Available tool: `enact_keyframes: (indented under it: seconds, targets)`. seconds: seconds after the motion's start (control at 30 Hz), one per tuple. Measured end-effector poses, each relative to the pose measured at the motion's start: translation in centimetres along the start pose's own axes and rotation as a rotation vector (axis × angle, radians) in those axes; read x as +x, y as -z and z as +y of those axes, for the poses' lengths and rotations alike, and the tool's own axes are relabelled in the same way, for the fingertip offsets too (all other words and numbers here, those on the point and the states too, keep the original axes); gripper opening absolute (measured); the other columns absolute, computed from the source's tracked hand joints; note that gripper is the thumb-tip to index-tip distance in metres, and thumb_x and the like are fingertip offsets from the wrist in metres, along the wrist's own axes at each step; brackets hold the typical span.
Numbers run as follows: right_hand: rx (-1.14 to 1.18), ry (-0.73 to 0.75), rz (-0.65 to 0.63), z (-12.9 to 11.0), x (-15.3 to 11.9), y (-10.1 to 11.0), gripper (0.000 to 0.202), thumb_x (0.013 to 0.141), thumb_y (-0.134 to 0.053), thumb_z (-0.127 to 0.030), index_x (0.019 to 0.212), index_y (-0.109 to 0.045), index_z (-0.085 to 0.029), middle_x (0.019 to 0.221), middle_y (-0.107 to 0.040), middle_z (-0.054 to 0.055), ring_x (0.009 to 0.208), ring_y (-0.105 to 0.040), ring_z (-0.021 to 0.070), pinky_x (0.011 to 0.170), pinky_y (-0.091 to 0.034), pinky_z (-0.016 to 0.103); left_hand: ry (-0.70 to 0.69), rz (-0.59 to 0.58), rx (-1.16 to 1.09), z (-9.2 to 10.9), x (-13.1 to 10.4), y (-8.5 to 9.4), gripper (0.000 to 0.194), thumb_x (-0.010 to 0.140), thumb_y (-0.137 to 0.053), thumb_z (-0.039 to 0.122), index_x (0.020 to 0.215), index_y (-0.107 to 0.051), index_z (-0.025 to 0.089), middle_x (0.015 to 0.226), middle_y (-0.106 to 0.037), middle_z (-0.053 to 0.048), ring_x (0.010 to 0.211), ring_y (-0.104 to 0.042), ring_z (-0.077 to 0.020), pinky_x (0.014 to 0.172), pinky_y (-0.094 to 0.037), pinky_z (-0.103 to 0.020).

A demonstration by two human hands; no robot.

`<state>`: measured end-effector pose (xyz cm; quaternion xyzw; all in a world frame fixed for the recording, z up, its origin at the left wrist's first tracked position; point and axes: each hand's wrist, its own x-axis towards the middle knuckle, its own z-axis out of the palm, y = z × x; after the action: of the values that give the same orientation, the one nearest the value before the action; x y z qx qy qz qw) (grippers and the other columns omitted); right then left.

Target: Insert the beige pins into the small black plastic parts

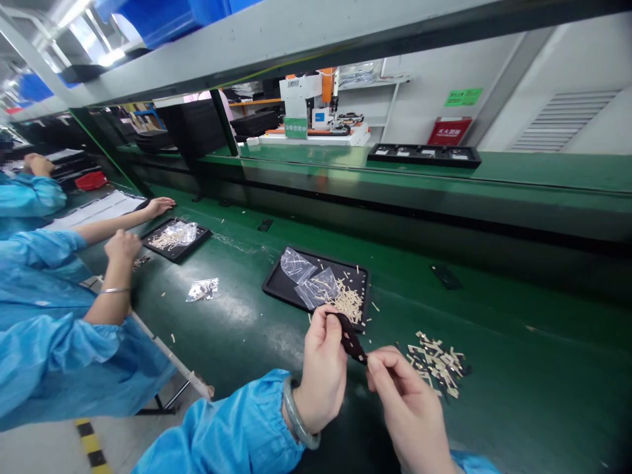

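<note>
One blk curved strip point(350, 342) held above bench point(237, 345), by near R corner of blk tray point(279, 286): L hand point(323, 375) pinches upper end, R hand point(407, 401) lower. Prob. light, bendy; grip ends/edges. Past bench's far edge, green sign point(295, 128) reads approx. "使用中"; red box point(449, 131) has wht Chinese chars.

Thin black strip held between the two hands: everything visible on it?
The thin black strip looks flexible, its material unclear, with small pale patches along its face. It curves near its upper end, pinched by the left hand, and slants down to its lower end, gripped by the right hand. It is held over the green tabletop, in front of the black rectangular tray. Finer detail is too small to tell.
</note>
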<state>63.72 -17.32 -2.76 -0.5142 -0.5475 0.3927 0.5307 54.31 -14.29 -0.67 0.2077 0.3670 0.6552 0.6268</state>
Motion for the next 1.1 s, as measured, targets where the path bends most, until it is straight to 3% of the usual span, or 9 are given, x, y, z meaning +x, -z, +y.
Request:
enact_keyframes:
  seconds: [0.47, 0.77, 1.1]
  targets:
    - [-0.131, 0.196, 0.033, 0.81, -0.43, -0.17, 0.011, 0.088, -0.046, -0.017, 0.079, -0.051, -0.021, 0.074, -0.049, -0.001, 0.064, -0.05, 0.0118, 0.056, -0.042, 0.023, 0.014, 0.007, -0.028, 0.21, -0.42, -0.31, 0.011, 0.087, -0.051, 0.03, 0.086, -0.048, 0.019, 0.076, -0.052, 0.002, 0.066, -0.047, -0.0079, 0.064, -0.04, -0.019]
    - [-0.226, 0.395, 0.044, 0.85, -0.17, 0.29, 0.01, 0.085, -0.05, -0.01, 0.083, -0.055, -0.019, 0.075, -0.052, 0.002, 0.069, -0.054, 0.0131, 0.06, -0.043, 0.024, -0.048, 0.015, 0.045, 0.19, -0.21, 0.09, 0.018, 0.083, -0.055, 0.036, 0.086, -0.048, 0.021, 0.072, -0.05, 0.003, 0.062, -0.044, -0.008, 0.059, -0.038, -0.019]
    - [-0.398, 0.65, 0.063, 0.37, -0.08, 0.66, 0.014, 0.079, -0.058, -0.003, 0.083, -0.058, -0.017, 0.066, -0.056, 0.002, 0.059, -0.054, 0.0119, 0.053, -0.043, 0.025, -0.166, -0.007, 0.201, -0.16, -0.34, 0.66, 0.018, 0.088, -0.047, 0.037, 0.083, -0.048, 0.02, 0.074, -0.05, 0.002, 0.063, -0.044, -0.009, 0.059, -0.038, -0.021]
